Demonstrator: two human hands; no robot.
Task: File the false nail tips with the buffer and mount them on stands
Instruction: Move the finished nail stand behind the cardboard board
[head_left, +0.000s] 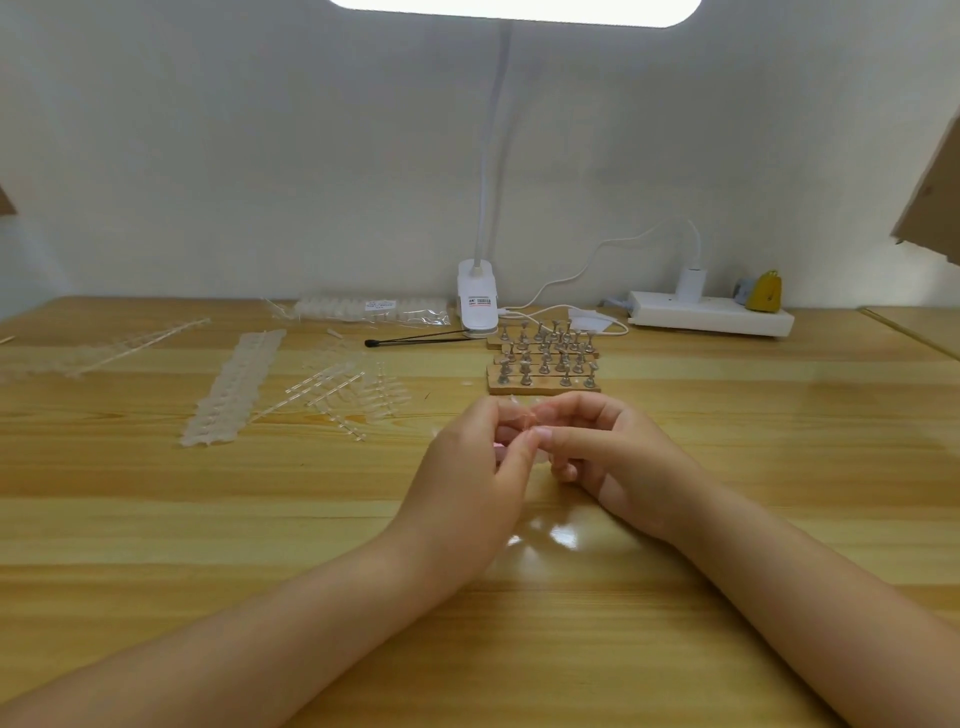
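Both the left hand (467, 462) and right hand (597, 447) pinch a clear nail tip (519, 421); the stands (543, 358) look mostly bare, so most mounting remains.

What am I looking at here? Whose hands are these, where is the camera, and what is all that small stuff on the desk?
There is no machine here: a person is working with bare hands, and the camera sits on their head, looking forward and down. The left hand and right hand meet over the wooden desk and pinch something small and clear between them, likely a false nail tip; it is too small to be sure. Behind them stand rows of little metal stands on wooden strips. To the left lie clear strips of nail tips. A clip lamp and a power strip sit by the wall.
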